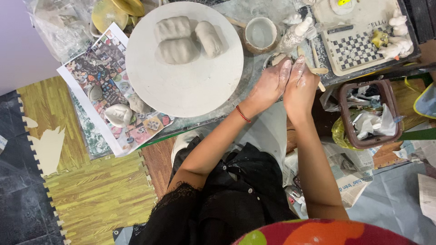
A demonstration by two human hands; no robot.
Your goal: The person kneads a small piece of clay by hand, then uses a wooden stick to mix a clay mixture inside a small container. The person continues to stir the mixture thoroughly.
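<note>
Clay-smeared hands | left point(271, 86) and right point(299, 88) pressed together (fingers straight) | holding: cannot tell

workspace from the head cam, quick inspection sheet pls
surface: table smeared with pale clay dust, colour printed sheet on its left part
job's things: three grey clay lumps on a round white board
clutter: small cup of cloudy water, wooden tools, checkered tray with small white figures, brown bin full of scrap paper
grippers: left hand and right hand pressed palm to palm, clay-coated; anything held between them is hidden
cables: nothing seen
surroundings: wood-pattern foam floor mats, newspaper on the floor at right
</note>
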